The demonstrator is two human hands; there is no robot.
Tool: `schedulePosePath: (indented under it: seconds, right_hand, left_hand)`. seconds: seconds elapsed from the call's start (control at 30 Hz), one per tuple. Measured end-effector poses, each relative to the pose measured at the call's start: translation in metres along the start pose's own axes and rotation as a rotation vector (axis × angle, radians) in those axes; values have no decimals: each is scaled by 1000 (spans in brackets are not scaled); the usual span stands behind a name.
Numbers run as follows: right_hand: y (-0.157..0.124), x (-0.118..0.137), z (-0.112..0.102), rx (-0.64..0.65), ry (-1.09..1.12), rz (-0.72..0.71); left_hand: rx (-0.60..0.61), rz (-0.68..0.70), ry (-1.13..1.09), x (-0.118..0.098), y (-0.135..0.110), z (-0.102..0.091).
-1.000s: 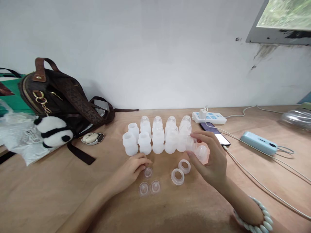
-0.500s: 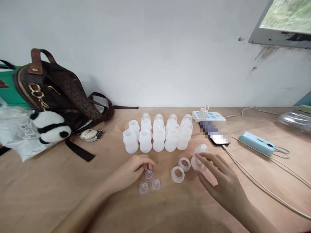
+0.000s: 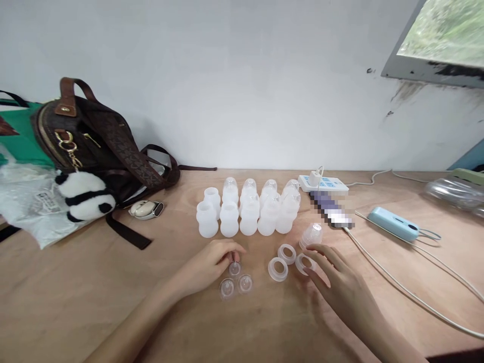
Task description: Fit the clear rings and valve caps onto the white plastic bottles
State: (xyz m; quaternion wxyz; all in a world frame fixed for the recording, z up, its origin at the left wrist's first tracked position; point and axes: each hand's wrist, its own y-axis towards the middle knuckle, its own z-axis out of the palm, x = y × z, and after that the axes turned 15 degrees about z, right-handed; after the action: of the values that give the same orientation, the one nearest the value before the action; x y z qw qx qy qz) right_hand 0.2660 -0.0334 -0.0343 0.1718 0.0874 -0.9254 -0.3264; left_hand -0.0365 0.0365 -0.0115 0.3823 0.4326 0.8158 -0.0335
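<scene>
My left hand (image 3: 217, 262) has its fingertips closed on a clear bottle nipple (image 3: 234, 269) on the table. Two more clear nipples (image 3: 227, 288) lie just below it. Over on the right, my right hand (image 3: 333, 272) spans a translucent collar ring (image 3: 300, 264), thumb at its near edge and fingers at its far edge. Two similar rings (image 3: 278, 278) lie to its left. Clear dome caps (image 3: 313, 232), seemingly stacked, stand behind the right fingers. Beyond both hands, white baby bottles (image 3: 249, 219) stand in two rows; several wear clear domes, and three at the left have open necks.
A brown backpack (image 3: 102, 136) with a panda plush (image 3: 86, 196) sits at the left, near a smartwatch (image 3: 146, 209). At the right are a power strip (image 3: 336, 184), a phone (image 3: 327, 206), a light-blue device (image 3: 393, 223) and a white cable (image 3: 393, 282) across the table.
My right hand has shifted slightly down and left; a ring now shows at its fingertips, apart from the dome caps. The left hand stays at the same nipple. The view has shifted slightly.
</scene>
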Motion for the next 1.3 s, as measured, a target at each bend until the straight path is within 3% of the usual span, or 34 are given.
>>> schedulePosePath:
  seconds: [0.13, 0.3, 0.43, 0.53, 0.63, 0.73, 0.9, 0.97, 1.03, 1.13, 1.3]
  right_hand:
    - [32, 16, -7, 30, 83, -60]
    - [129, 59, -15, -9, 119, -152]
    - [204, 99, 8, 314, -68, -135]
    - [228, 115, 40, 424, -125, -139]
    - [230, 118, 64, 491, -140, -141]
    - [230, 113, 63, 437, -89, -101]
    - [236, 88, 7, 127, 94, 35]
    - [227, 77, -22, -176, 421, 54]
    - [207, 69, -43, -284, 622, 94]
    - [163, 67, -49, -192, 820, 224]
    - [93, 67, -11, 276, 1022, 401]
  left_hand:
    - [-23, 40, 52, 4, 0, 5]
    - [-135, 104, 195, 5, 2, 11]
    - [-286, 208, 341, 3, 1, 8]
    - [-384, 295, 431, 1, 0, 5]
    - [-481, 352, 515, -2, -1, 4]
    - [-559, 376, 585, -6, -2, 4]
    - [-719, 367, 665, -13, -1, 2]
    - [-823, 376, 657, -14, 1, 2]
    - [-915, 401, 598, -13, 2, 3]
    - [-942, 470, 459, -11, 3, 7]
    - [-730, 613, 451, -15, -1, 14]
